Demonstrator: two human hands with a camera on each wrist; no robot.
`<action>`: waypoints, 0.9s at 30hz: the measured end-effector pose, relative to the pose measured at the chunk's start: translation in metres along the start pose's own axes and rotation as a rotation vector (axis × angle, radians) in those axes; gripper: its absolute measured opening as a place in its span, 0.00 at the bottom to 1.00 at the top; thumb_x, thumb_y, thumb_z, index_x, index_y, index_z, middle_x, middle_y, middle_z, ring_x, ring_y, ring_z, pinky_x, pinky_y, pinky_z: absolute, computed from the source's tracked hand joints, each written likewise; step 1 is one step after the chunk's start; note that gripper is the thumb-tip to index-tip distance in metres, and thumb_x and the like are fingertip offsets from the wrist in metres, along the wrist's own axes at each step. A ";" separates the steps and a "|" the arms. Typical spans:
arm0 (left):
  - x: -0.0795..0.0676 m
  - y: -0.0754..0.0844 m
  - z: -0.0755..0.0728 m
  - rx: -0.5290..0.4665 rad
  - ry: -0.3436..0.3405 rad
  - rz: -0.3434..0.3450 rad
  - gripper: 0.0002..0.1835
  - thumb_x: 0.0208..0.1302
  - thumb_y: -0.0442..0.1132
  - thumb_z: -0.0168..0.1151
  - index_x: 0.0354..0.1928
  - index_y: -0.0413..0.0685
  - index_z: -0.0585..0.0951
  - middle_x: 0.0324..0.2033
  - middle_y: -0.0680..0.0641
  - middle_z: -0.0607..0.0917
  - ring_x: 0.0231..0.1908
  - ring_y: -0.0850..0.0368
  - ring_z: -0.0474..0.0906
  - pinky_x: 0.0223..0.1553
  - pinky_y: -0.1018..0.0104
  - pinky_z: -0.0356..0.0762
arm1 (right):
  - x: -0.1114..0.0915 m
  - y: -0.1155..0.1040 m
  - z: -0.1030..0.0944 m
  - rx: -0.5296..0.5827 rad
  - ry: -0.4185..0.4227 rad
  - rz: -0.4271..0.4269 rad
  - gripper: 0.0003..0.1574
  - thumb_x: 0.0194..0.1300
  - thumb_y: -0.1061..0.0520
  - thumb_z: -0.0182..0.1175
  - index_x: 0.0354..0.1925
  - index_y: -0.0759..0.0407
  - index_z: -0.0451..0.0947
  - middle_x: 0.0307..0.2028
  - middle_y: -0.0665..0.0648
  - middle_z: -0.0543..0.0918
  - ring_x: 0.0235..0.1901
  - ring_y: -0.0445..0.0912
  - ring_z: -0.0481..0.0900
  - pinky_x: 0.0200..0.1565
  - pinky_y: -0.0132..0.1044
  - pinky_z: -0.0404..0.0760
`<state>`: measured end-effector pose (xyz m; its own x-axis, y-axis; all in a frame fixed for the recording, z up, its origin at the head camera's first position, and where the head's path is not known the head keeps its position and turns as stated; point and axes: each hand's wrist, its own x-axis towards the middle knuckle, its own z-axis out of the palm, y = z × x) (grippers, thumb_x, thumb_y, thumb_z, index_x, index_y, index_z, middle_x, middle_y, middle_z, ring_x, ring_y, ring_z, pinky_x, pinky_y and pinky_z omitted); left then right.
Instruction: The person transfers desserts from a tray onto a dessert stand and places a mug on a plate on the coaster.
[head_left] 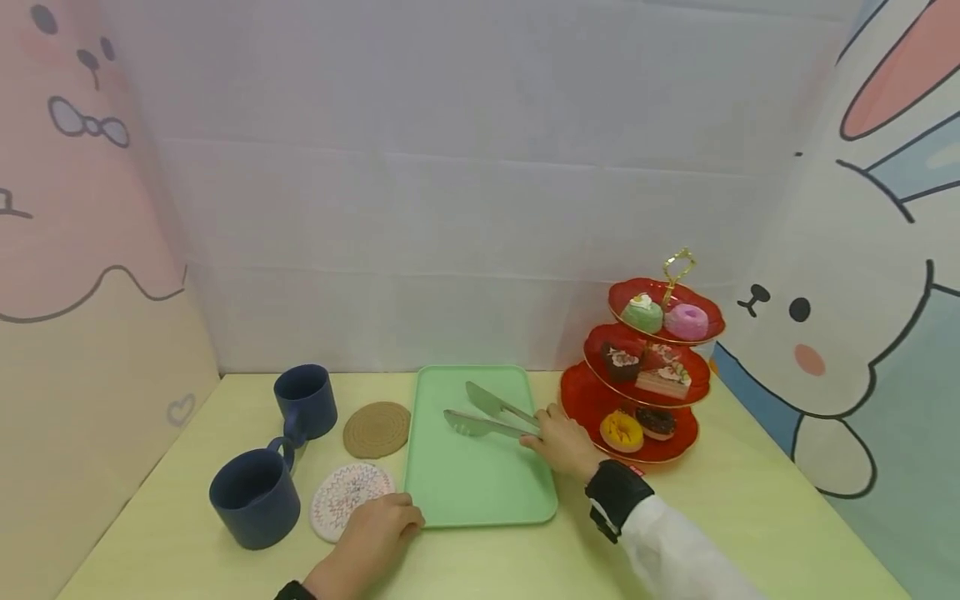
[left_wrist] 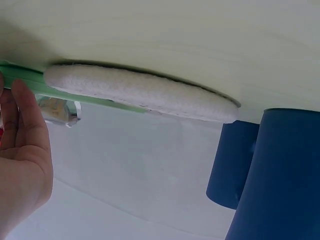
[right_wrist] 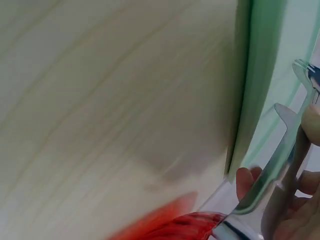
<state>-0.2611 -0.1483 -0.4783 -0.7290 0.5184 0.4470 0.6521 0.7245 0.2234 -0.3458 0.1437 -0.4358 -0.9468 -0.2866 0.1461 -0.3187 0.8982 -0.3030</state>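
Note:
My right hand grips metal serving tongs by their handle end, over the right side of a light green tray. The tongs' two arms stand apart over the tray, with nothing between them. In the right wrist view, the fingers wrap the tongs close to their bent end. My left hand holds the tray's near left corner, its fingertips at the rim. The left wrist view shows its fingers against the green rim; part of that hand lies outside the frame.
Left of the tray are a white speckled coaster, a tan woven coaster and two dark blue mugs. A red three-tier stand at the right bears toy donuts and cakes. A white backdrop closes the back.

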 end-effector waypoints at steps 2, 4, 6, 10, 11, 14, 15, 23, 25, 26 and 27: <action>0.001 0.000 0.000 0.000 -0.009 -0.002 0.05 0.44 0.33 0.68 0.21 0.52 0.83 0.20 0.58 0.76 0.22 0.64 0.74 0.20 0.69 0.74 | 0.003 -0.002 0.002 -0.002 0.010 -0.007 0.24 0.56 0.48 0.62 0.38 0.67 0.73 0.27 0.57 0.68 0.23 0.48 0.65 0.22 0.38 0.68; 0.001 -0.001 0.001 0.000 -0.016 -0.002 0.04 0.45 0.33 0.68 0.21 0.52 0.83 0.20 0.58 0.76 0.22 0.64 0.73 0.20 0.69 0.74 | 0.005 -0.002 0.004 -0.020 0.024 -0.019 0.22 0.55 0.49 0.63 0.36 0.68 0.73 0.26 0.57 0.68 0.23 0.48 0.65 0.23 0.39 0.67; 0.001 -0.001 0.001 0.000 -0.019 -0.003 0.04 0.45 0.34 0.68 0.22 0.52 0.83 0.20 0.58 0.76 0.22 0.64 0.74 0.20 0.69 0.74 | 0.007 -0.002 0.007 -0.046 0.037 -0.033 0.21 0.54 0.50 0.64 0.33 0.67 0.73 0.25 0.57 0.68 0.24 0.48 0.65 0.23 0.39 0.67; 0.000 -0.002 0.001 0.002 -0.019 -0.008 0.04 0.45 0.34 0.68 0.21 0.52 0.83 0.20 0.58 0.76 0.22 0.64 0.74 0.20 0.69 0.74 | 0.011 -0.001 0.013 -0.101 0.059 -0.063 0.21 0.54 0.49 0.64 0.31 0.66 0.73 0.25 0.58 0.69 0.25 0.50 0.67 0.25 0.41 0.69; 0.000 -0.002 0.001 0.002 -0.021 -0.007 0.04 0.45 0.34 0.68 0.21 0.52 0.83 0.20 0.58 0.76 0.22 0.64 0.74 0.20 0.69 0.74 | 0.012 -0.001 0.014 -0.101 0.059 -0.059 0.21 0.54 0.49 0.64 0.32 0.66 0.73 0.25 0.58 0.69 0.26 0.51 0.68 0.25 0.42 0.70; -0.001 -0.002 0.002 0.006 -0.023 -0.001 0.04 0.46 0.34 0.67 0.22 0.52 0.83 0.20 0.58 0.77 0.22 0.64 0.73 0.21 0.69 0.74 | 0.014 -0.001 0.015 -0.098 0.059 -0.051 0.21 0.53 0.48 0.64 0.32 0.65 0.73 0.26 0.58 0.70 0.28 0.52 0.68 0.26 0.43 0.70; -0.001 -0.002 0.002 0.008 -0.019 0.003 0.04 0.46 0.34 0.67 0.22 0.52 0.83 0.20 0.58 0.77 0.22 0.65 0.73 0.21 0.70 0.74 | 0.015 -0.001 0.015 -0.095 0.058 -0.049 0.21 0.53 0.48 0.64 0.33 0.65 0.73 0.26 0.58 0.70 0.28 0.52 0.68 0.26 0.43 0.70; -0.002 -0.003 0.004 0.028 0.002 0.011 0.04 0.44 0.34 0.68 0.21 0.52 0.83 0.19 0.58 0.76 0.21 0.66 0.72 0.19 0.70 0.73 | 0.023 -0.003 0.018 -0.098 0.071 -0.087 0.22 0.50 0.49 0.66 0.32 0.66 0.74 0.23 0.58 0.70 0.26 0.51 0.67 0.29 0.42 0.66; -0.002 -0.004 0.005 0.032 -0.008 0.015 0.04 0.45 0.34 0.68 0.21 0.52 0.83 0.19 0.58 0.76 0.21 0.66 0.72 0.20 0.71 0.74 | 0.023 -0.004 0.017 -0.104 0.068 -0.090 0.24 0.49 0.49 0.67 0.34 0.67 0.74 0.24 0.59 0.71 0.27 0.52 0.68 0.31 0.43 0.68; -0.001 -0.004 0.005 0.035 -0.013 0.022 0.04 0.45 0.34 0.67 0.21 0.52 0.83 0.19 0.58 0.76 0.21 0.66 0.72 0.20 0.71 0.73 | 0.022 -0.004 0.016 -0.108 0.071 -0.085 0.26 0.49 0.48 0.67 0.37 0.69 0.75 0.26 0.60 0.72 0.28 0.53 0.68 0.32 0.44 0.69; 0.001 -0.005 0.005 0.040 -0.019 0.028 0.04 0.45 0.34 0.67 0.22 0.52 0.83 0.19 0.58 0.76 0.21 0.66 0.72 0.20 0.71 0.73 | 0.021 -0.005 0.015 -0.112 0.086 -0.082 0.29 0.48 0.49 0.68 0.40 0.70 0.74 0.27 0.62 0.73 0.30 0.55 0.70 0.34 0.46 0.71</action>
<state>-0.2657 -0.1488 -0.4838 -0.7147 0.5466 0.4363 0.6635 0.7272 0.1759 -0.3654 0.1282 -0.4456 -0.9091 -0.3352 0.2472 -0.3832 0.9058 -0.1809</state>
